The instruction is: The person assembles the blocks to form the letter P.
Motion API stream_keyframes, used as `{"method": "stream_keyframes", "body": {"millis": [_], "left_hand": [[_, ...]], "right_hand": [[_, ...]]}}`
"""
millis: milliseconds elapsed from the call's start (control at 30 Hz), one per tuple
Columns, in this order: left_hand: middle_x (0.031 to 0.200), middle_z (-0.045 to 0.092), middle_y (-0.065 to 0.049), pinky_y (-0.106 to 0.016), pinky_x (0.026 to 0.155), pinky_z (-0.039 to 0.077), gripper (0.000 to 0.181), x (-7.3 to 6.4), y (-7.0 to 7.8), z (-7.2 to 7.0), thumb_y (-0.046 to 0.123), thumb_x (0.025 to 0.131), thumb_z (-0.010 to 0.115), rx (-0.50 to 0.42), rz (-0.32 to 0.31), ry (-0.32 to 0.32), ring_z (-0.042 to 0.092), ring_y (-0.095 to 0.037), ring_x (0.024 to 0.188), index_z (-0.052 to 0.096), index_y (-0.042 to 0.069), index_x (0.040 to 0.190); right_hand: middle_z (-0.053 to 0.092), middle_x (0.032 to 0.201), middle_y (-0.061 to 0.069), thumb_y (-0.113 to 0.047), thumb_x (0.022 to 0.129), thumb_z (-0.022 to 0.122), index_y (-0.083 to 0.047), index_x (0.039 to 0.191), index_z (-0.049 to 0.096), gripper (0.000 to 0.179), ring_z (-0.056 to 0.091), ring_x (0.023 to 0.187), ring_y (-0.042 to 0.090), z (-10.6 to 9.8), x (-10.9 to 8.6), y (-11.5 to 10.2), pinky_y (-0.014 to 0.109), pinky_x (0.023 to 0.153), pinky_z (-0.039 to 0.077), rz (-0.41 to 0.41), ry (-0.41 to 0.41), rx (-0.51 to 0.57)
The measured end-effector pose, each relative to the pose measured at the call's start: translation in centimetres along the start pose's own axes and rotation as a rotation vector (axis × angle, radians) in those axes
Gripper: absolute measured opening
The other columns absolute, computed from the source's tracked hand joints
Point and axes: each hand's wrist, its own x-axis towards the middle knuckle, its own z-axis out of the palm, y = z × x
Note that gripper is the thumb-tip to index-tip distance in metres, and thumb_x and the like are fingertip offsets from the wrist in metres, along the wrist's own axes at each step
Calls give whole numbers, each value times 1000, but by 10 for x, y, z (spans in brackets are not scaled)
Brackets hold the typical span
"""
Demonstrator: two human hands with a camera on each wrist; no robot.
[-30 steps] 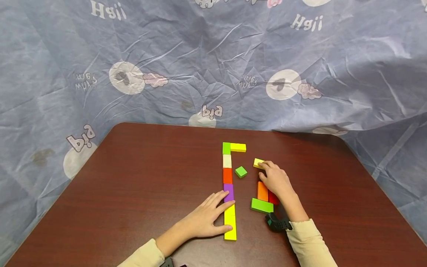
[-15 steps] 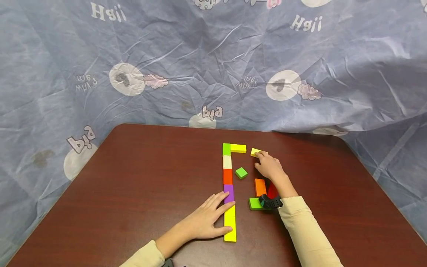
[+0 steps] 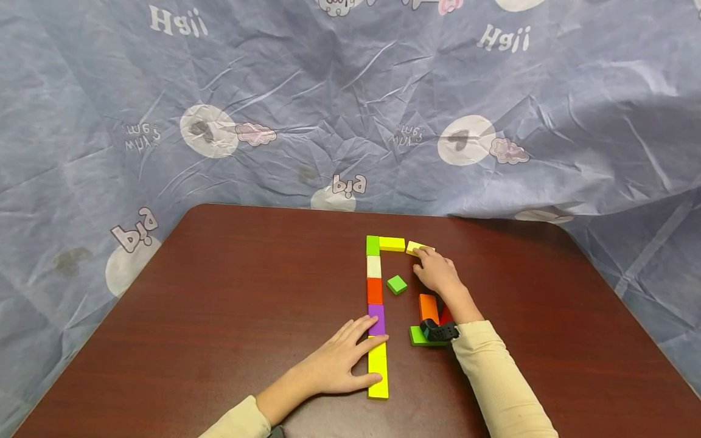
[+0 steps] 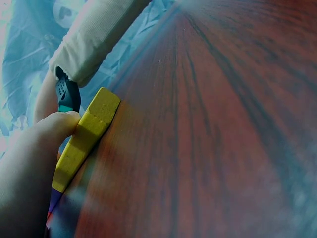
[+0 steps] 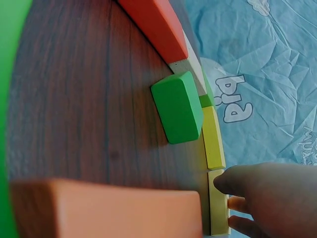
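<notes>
My right hand (image 3: 437,272) pinches a pale yellow block (image 3: 414,247) with curled fingers, flat on the table (image 3: 219,316), just beside the yellow block (image 3: 391,244) at the far end of the row. My left hand (image 3: 334,362) lies flat, fingers straight, against the near end of the column: fingertips on the purple block (image 3: 376,318), thumb on the long yellow block (image 3: 378,367). A small green block (image 3: 397,284) sits apart between column and right hand. Orange block (image 3: 428,306) and green block (image 3: 418,336) lie near my right wrist.

head above table (image 3: 230,292) — wrists close, low
</notes>
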Motion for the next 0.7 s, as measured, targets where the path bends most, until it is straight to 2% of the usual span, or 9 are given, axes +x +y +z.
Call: {"method": "stream_keyframes", "body": {"millis": [533,700], "left_hand": [[149,25,-6,-42,113,23,60,-1,0,-1,55,88,42,-8,11,7,21,-18,139,35,23,139],[149,25,-5,-42,113,23,59,0,0,-1,54,88,44,-16,6,3,21,-17,139,35,23,138]], "right_hand": [[30,143,21,-18,93,45,-3,139,35,49,29,131,39,5,-1,0,60,102,25,-4,25,18],[29,144,21,-20,93,45,-3,139,34,50,28,131,39,2,-7,4,60,103,22,-5,37,51]]}}
